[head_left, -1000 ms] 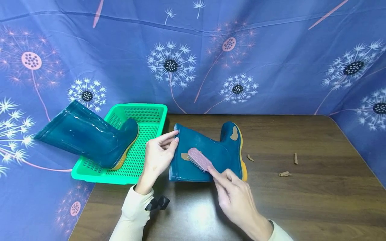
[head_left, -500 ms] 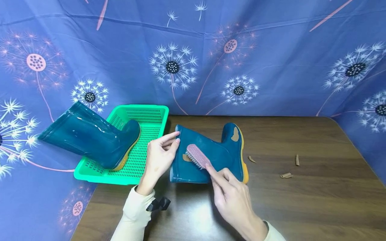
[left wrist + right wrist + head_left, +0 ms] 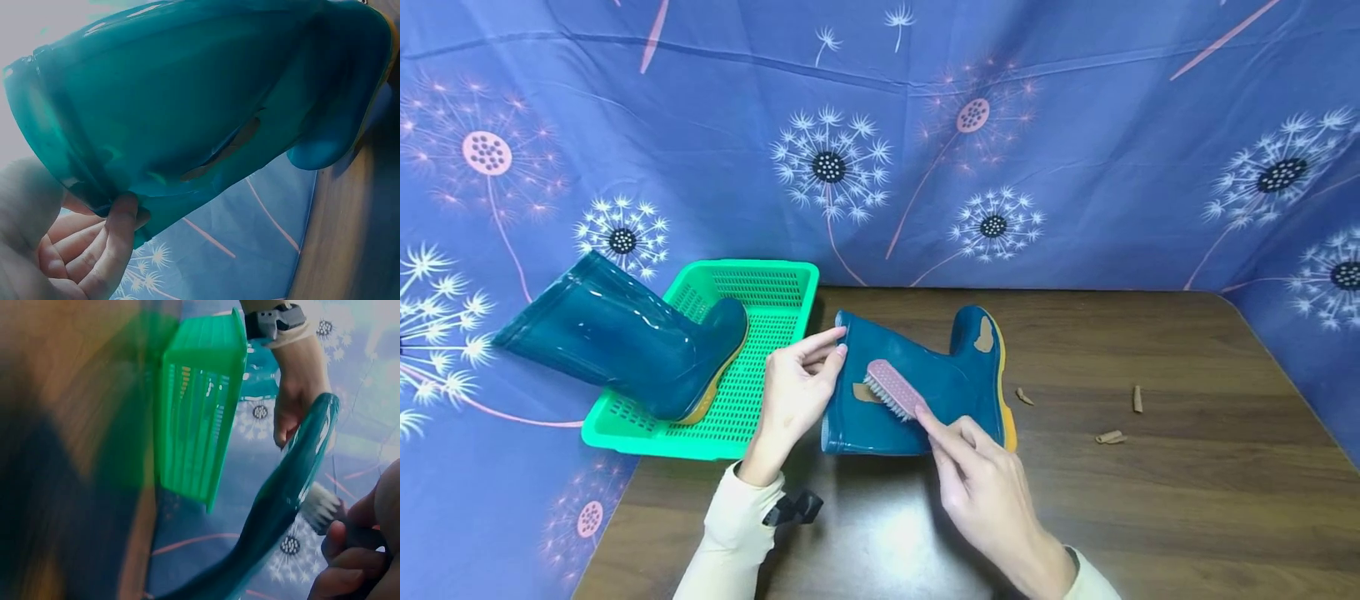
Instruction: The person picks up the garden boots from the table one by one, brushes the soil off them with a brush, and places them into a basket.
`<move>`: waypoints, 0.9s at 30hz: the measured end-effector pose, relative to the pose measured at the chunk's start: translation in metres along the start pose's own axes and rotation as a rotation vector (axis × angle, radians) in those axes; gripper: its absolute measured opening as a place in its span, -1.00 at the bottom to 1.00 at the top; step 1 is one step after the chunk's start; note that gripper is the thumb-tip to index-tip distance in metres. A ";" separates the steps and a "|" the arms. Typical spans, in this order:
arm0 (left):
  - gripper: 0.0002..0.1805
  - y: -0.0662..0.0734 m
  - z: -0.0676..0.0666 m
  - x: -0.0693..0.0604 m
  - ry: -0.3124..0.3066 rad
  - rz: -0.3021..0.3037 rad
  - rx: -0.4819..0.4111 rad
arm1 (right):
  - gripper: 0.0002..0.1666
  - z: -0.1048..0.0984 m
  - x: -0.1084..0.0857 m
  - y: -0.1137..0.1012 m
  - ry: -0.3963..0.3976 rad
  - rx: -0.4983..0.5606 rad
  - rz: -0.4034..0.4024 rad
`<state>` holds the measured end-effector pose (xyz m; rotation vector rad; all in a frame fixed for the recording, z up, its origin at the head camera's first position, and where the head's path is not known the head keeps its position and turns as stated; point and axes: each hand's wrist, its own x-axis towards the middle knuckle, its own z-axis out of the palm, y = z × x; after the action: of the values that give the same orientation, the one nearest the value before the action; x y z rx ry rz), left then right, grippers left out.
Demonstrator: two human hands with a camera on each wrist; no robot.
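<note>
A dark teal rubber boot (image 3: 917, 350) with a yellow sole lies on its side on the table, brown patches (image 3: 867, 392) on its shaft and toe. My left hand (image 3: 797, 383) pinches the rim of the boot's opening between thumb and fingers, as the left wrist view also shows. In my right hand (image 3: 988, 492) is a pink scrubbing brush (image 3: 897, 388), gripped by its handle with the index finger stretched along it. The white bristles (image 3: 320, 506) touch the shaft beside the brown patch, which the brush head partly hides.
At the left stands a green plastic basket (image 3: 808, 300), with a second teal boot (image 3: 625, 342) leaning in it and over its side. Several small brown scraps (image 3: 1109, 437) lie on the wooden table (image 3: 1187, 500) to the right. A blue dandelion-print cloth (image 3: 1075, 100) hangs behind.
The brush has slid a short way up and left along the shaft, then slightly back to the right. My left hand keeps its pinch on the rim, and the boot stays in place.
</note>
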<state>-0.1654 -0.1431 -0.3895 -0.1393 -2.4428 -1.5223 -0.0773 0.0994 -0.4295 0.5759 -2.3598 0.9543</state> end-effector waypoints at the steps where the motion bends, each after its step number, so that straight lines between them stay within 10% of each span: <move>1: -0.67 0.000 0.000 0.000 0.001 0.001 0.000 | -0.35 0.001 0.000 -0.001 -0.020 0.011 -0.006; 7: -0.67 -0.002 0.000 0.000 0.003 0.003 0.006 | -0.33 0.004 0.001 -0.006 -0.155 -0.066 0.031; 27: -0.67 -0.001 -0.001 0.002 0.003 0.001 0.022 | -0.40 0.002 0.005 -0.012 -0.095 -0.132 0.104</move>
<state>-0.1673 -0.1449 -0.3895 -0.1341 -2.4556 -1.4933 -0.0754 0.0888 -0.4215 0.4594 -2.5365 0.8236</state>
